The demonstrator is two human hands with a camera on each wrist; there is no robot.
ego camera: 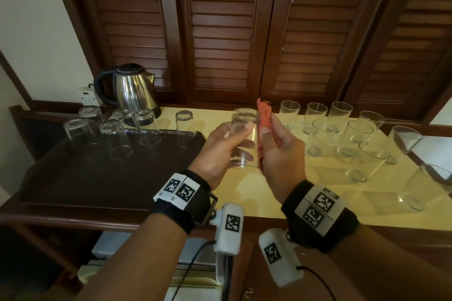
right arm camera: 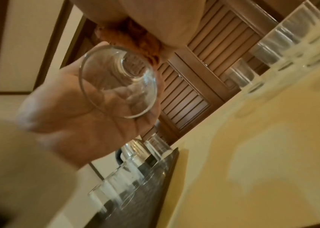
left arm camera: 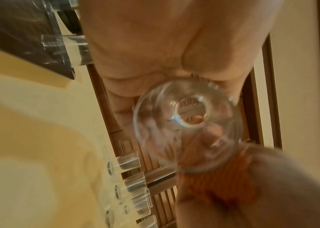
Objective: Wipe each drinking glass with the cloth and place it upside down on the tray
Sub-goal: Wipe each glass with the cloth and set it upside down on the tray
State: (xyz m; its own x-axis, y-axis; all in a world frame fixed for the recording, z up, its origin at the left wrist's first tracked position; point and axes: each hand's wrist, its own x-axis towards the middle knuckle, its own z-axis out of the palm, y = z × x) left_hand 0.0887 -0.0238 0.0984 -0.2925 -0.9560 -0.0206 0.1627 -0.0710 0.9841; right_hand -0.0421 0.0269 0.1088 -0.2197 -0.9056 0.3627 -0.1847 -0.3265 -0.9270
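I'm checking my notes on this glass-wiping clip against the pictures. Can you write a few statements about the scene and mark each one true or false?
1. The left hand holds a glass. True.
2. The right hand holds a blue cloth. False: the cloth is orange-red.
3. The glasses on the tray stand upside down. True.
4. The kettle sits at the right end of the counter. False: it is at the left, behind the tray.
5. The glasses right of the hands are upright. True.
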